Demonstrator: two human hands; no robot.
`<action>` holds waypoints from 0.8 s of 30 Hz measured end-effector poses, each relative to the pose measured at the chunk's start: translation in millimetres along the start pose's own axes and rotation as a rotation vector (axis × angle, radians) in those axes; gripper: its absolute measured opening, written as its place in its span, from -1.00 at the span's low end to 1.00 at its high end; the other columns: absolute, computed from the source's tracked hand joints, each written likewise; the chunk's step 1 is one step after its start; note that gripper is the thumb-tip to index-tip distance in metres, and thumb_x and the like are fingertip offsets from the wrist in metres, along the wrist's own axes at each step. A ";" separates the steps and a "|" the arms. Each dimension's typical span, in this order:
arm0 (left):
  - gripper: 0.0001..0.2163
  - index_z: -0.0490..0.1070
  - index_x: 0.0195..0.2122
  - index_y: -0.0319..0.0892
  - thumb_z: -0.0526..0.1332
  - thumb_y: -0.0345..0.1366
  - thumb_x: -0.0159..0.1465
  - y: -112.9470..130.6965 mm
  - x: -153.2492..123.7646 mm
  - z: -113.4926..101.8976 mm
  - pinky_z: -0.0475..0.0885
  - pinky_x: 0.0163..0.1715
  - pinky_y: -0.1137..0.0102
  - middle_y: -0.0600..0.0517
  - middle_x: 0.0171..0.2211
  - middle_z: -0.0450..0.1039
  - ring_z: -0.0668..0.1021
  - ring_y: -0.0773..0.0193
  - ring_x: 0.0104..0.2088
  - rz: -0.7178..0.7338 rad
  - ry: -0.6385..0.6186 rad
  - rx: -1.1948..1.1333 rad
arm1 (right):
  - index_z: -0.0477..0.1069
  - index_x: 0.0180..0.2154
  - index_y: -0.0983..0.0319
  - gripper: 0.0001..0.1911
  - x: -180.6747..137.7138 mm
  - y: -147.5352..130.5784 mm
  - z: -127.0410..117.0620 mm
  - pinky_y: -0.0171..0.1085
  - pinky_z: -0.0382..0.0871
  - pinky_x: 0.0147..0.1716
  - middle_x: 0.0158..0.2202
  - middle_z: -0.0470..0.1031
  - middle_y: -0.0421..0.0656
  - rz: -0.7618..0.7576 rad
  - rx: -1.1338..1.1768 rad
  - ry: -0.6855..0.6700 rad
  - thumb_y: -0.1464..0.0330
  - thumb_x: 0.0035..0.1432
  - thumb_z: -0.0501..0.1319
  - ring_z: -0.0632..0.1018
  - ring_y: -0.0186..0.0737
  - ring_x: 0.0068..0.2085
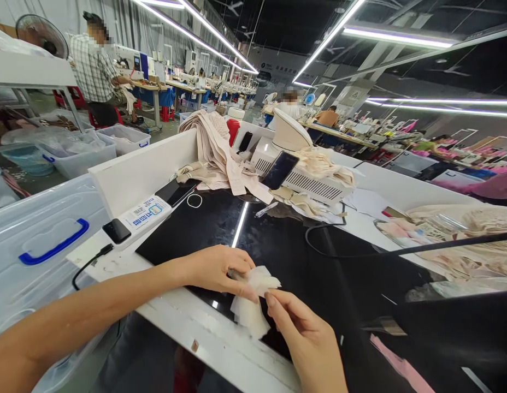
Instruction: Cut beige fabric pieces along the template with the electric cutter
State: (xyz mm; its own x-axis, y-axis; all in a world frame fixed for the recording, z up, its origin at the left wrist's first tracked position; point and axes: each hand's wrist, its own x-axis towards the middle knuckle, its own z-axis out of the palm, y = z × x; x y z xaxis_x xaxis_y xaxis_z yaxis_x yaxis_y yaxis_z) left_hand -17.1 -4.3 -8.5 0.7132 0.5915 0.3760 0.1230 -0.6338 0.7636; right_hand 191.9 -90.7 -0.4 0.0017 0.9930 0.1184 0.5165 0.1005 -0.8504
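Observation:
Small cream-white fabric pieces (pixel 251 315), layered and slightly blurred, hang over the near edge of the glossy black tabletop (pixel 286 245). My left hand (pixel 224 270) grips them from the left, thumb on top and fingers curled around behind. From the right, my right hand (pixel 298 322) pinches the edge of the same pieces between thumb and index finger. The two sets of fingertips are close together. What the left fingers do underneath is hidden.
Long beige fabric strips (pixel 216 147) heap at the back beside a phone (pixel 280 170). A black cable (pixel 401 252) crosses the right side, near a pink strip (pixel 401 363). A blue-handled plastic bin (pixel 52 229) stands at left. Several people work at sewing tables beyond.

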 end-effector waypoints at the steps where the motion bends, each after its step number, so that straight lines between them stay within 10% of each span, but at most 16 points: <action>1: -0.83 0.59 -0.34 -0.22 0.39 -0.20 0.23 -0.2 0.1 0.1 0.40 -0.15 0.50 -0.02 -0.15 0.57 0.59 0.26 -0.17 -0.005 0.002 -0.004 | 0.63 -0.31 0.12 -0.76 -0.8 0.2 0.2 -0.40 0.40 -0.48 -0.44 0.58 -0.23 -0.022 -0.015 0.004 0.13 0.19 0.28 0.52 -0.25 -0.46; 13: -0.87 0.65 -0.24 -0.15 0.30 -0.28 0.31 1.8 0.6 2.0 0.41 -0.15 0.52 0.01 -0.14 0.58 0.60 0.31 -0.18 -0.056 0.030 0.005 | 0.48 -0.13 0.22 -0.88 -1.8 2.8 3.3 -0.28 0.40 -0.30 -0.35 0.58 -0.17 -0.903 -0.558 0.063 0.43 0.35 0.17 0.54 -0.25 -0.36; 24: -0.87 0.64 -0.28 -0.17 0.30 -0.27 0.31 1.5 1.4 2.2 0.41 -0.14 0.50 -0.01 -0.14 0.58 0.61 0.28 -0.18 -0.070 0.027 0.036 | 0.48 -0.02 0.32 -0.75 2.8 3.3 11.3 -0.15 0.17 -0.36 -0.38 0.57 -0.13 -1.072 -0.929 0.071 0.52 0.37 0.09 0.44 -0.19 -0.40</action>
State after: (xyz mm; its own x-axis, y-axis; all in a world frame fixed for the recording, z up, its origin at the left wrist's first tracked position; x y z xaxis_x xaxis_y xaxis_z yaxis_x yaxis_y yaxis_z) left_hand -14.4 -5.6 -8.1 0.6836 0.6475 0.3368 0.1970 -0.6080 0.7691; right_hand 184.0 -86.9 -8.6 -0.7161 0.4556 0.5288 0.6610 0.6862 0.3038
